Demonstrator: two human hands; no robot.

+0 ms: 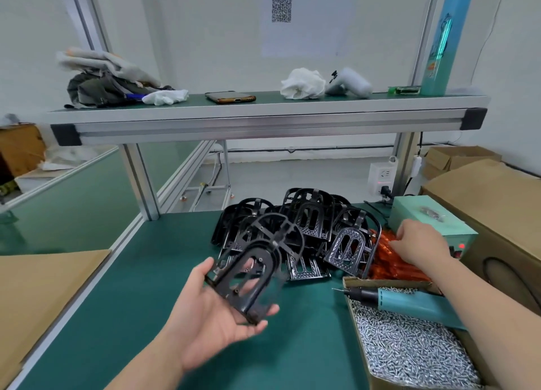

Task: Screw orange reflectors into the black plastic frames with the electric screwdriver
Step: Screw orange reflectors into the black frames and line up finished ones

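1. With the left hand [216,310], palm up at lower centre, grips one black frame [248,275] by its edges.
2. Rests the right hand [418,246] on the orange reflectors [392,264], centre right; cannot tell whether gripping.
3. Leaves the electric screwdriver [409,299] lying on the screw box [409,354], under the right forearm.

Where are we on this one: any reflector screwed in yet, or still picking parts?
Done: nothing that I can see; no frame in view carries a reflector. In hand: the left hand holds one bare black plastic frame, and the right hand reaches into the orange reflectors, grip unclear. Left: seat a reflector, then screw it in; the electric screwdriver lies untouched on the box of screws.
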